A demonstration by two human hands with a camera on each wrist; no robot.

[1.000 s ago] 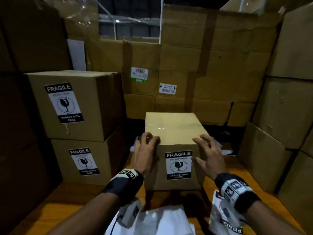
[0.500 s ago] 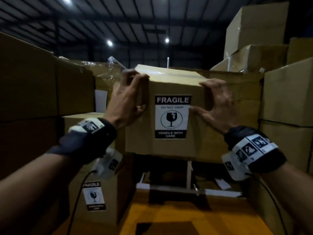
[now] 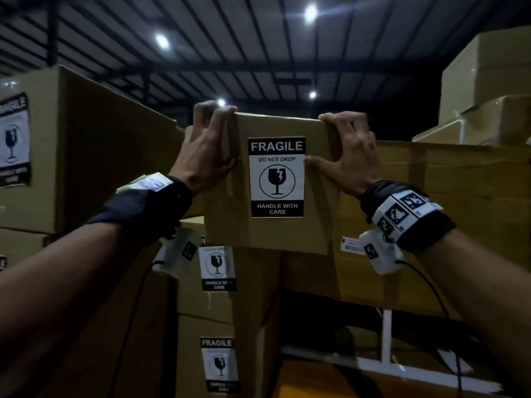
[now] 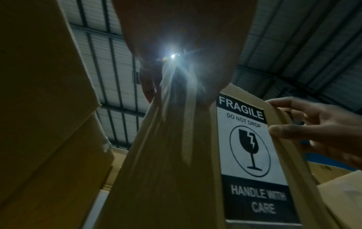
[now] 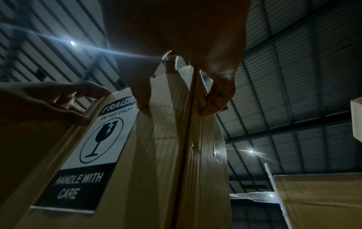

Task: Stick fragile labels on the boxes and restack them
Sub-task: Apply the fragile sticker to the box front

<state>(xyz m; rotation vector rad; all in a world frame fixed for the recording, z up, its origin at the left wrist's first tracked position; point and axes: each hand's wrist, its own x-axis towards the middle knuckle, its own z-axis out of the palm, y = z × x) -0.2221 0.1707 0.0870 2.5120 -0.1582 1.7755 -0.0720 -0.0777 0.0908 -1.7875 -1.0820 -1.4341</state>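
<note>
I hold a small cardboard box (image 3: pixel 319 196) raised in the air, its front bearing a black-and-white fragile label (image 3: pixel 276 177). My left hand (image 3: pixel 205 150) grips its upper left corner, fingers curled over the top edge. My right hand (image 3: pixel 346 152) grips the upper right corner, thumb on the front beside the label. The left wrist view shows the box (image 4: pixel 166 170) from below with the label (image 4: pixel 252 156) and my right hand (image 4: pixel 321 128). The right wrist view shows the box (image 5: pixel 176 162), its label (image 5: pixel 92 153) and my left hand (image 5: pixel 49 102).
Below the raised box stand two stacked labelled boxes (image 3: pixel 253 311), the lower one (image 3: pixel 253 366) too. A large labelled box (image 3: pixel 86 156) rises at the left. Long cartons (image 3: pixel 431 214) fill the back right, with more boxes (image 3: pixel 488 81) piled higher.
Both hands have lifted the labelled box from the wooden table up to head height, above the two stacked boxes. The view has tilted up toward the ceiling.
</note>
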